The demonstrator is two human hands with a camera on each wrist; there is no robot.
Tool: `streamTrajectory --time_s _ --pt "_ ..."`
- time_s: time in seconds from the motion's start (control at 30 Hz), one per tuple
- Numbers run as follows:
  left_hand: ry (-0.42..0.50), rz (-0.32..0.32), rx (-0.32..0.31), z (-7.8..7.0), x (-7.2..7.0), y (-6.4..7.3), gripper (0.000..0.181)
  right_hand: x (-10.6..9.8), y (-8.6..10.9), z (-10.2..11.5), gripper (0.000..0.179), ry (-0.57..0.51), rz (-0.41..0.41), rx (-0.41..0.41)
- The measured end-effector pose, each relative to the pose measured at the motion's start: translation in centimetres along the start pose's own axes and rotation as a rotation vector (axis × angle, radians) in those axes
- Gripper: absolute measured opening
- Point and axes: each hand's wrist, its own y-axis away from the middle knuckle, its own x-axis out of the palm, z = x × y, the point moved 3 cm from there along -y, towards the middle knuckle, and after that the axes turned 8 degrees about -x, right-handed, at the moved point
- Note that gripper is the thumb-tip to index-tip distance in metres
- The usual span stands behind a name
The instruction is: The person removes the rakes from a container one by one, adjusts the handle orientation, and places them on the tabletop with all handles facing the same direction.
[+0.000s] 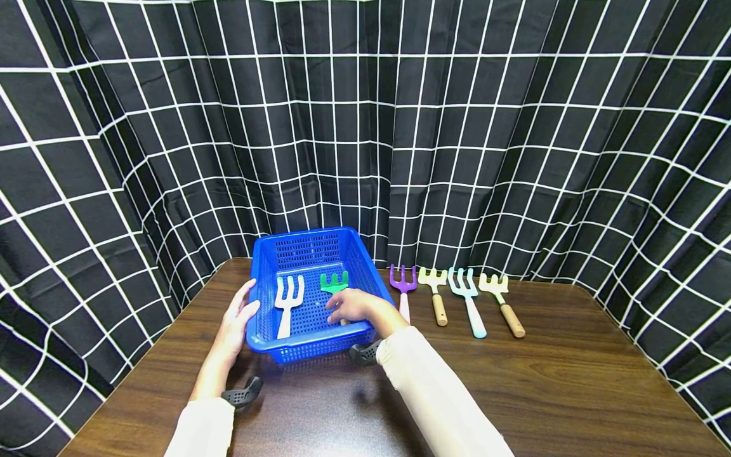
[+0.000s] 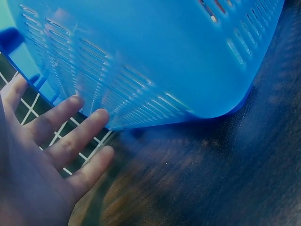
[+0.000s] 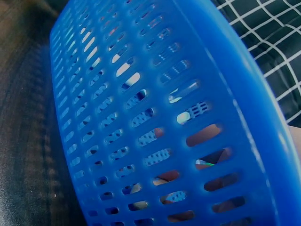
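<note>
The left hand (image 1: 234, 322) has its fingers open at the side of the blue basket (image 1: 311, 340). The right hand (image 1: 356, 304) is inside, over the green fork (image 1: 335, 285); I can't tell if its bent fingers hold it.

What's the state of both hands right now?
Left hand: open, at the blue perforated basket's left side.
Right hand: over the green-headed hand fork inside; whether it grips it cannot be told.
</note>
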Motion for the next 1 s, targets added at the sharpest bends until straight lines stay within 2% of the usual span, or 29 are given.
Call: streamTrajectory --time_s 0.17,0.43,0.7,1.0 --pt "-0.007 -0.003 -0.009 -0.1 0.0 0.0 0.052 -0.3 0.0 0.1 0.037 -0.029 -0.08 0.003" --pt "-0.007 -0.003 0.003 -0.2 0.0 0.1 0.052 -1.3 0.1 0.2 0.029 -0.016 -0.323 -0.027" --pt "-0.016 0.004 0.001 -0.1 0.1 0.0 0.052 -2.0 0.5 0.3 0.02 -0.031 -0.506 -0.066" --pt "-0.005 -0.005 -0.002 -0.1 0.1 0.1 0.052 -2.5 0.9 0.4 0.013 -0.026 -0.631 -0.031"
